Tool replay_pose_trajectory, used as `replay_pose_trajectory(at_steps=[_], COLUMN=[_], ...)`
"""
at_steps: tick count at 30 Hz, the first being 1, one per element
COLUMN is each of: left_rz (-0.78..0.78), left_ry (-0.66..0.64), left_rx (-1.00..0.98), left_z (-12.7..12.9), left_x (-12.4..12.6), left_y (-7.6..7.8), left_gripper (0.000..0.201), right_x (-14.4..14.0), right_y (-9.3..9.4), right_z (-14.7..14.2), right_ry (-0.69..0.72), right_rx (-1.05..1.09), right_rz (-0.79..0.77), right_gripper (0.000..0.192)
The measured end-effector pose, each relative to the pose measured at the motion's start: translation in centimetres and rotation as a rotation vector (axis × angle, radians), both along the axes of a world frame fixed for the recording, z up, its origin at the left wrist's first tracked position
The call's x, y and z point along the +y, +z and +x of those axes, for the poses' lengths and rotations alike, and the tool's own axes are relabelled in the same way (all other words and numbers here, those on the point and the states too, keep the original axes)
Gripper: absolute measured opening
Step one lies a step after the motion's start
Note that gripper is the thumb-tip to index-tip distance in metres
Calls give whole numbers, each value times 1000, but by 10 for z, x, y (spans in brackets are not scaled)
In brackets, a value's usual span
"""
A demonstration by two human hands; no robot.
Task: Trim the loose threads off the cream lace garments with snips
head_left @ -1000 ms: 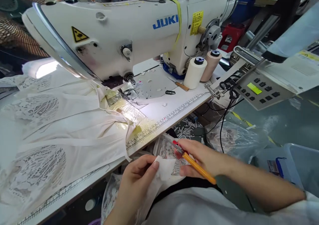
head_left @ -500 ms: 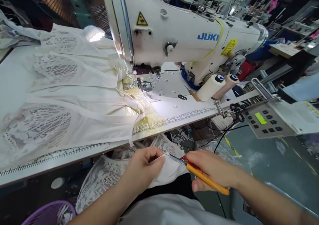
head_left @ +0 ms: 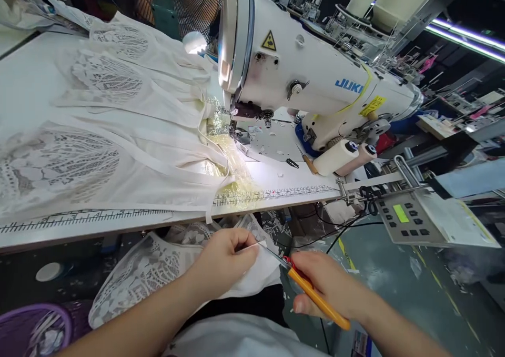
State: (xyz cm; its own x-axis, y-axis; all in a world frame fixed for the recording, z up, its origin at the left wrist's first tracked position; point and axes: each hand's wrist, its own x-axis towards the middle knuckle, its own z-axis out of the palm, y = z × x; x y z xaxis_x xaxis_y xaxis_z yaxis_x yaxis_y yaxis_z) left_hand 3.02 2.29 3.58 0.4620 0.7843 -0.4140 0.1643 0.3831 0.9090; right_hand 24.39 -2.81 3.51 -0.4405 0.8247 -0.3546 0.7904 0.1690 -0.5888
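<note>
My left hand (head_left: 224, 262) is closed, its thumb and fingers pinching the edge of a white lace garment (head_left: 152, 265) that hangs over my lap below the table. My right hand (head_left: 325, 278) grips a pair of scissors with orange handles (head_left: 317, 299) and a bit of red near the pivot. The thin blades point left and reach the white fabric just beside my left fingertips. Whether the blades are parted is too small to tell. Part of the garment is hidden behind my left hand and forearm.
A white JUKI sewing machine (head_left: 284, 67) stands on the table (head_left: 276, 180), which has a printed ruler along its front edge. Several white lace pieces (head_left: 106, 146) lie left of it. Thread cones (head_left: 337, 157), a control panel (head_left: 406, 217) and a purple basket (head_left: 65, 320) are nearby.
The view has turned, so the machine sits further right and the table tilts differently. Both hands keep their hold, with the scissor tips still at the fabric near my left fingers.
</note>
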Motion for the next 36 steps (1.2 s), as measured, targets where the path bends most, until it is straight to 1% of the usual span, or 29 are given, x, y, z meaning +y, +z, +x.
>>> replay_pose_trajectory(at_steps=[8,12,15,18,21,24,26,28,31,34,36], left_rz=[1,-29,-33,-32,-26,-11,-30,-54,-84,-135,-147], left_ry=[6,2,-2,-3,0,-11,-21,1,24,6,31], left_rx=[-16,-59,-88,-96,-63,-49,-53,-59,-87,-110,-109], left_z=[2,2,2,1,-2,-8,-11,-14,-15,-15,-13], left_x=[1,1,2,3,3,2,0,-1,-2,-3,-4], left_y=[-4,-5,-7,-9,-11,-12,-12,-12,-12,-12,-11], left_gripper=[21,22,23,23,22,21,21,20,19,19,19], right_x=[-2,-2,-1,-3,-4,-4,-1,3,10,15,17], right_y=[2,-4,-10,-17,-23,-24,-21,-17,-10,-4,-2], right_z=[2,2,-1,-3,-1,4,7,8,6,4,3], right_ry=[14,-26,-56,-60,-85,-155,-172,-134,-37,25,66], right_rx=[-33,2,11,52,122,129,109,107,87,1,-65], right_rz=[-4,-24,-35,1,36,43,57,81,130,169,180], right_gripper=[70,66,60,53,48,48,49,51,58,64,65])
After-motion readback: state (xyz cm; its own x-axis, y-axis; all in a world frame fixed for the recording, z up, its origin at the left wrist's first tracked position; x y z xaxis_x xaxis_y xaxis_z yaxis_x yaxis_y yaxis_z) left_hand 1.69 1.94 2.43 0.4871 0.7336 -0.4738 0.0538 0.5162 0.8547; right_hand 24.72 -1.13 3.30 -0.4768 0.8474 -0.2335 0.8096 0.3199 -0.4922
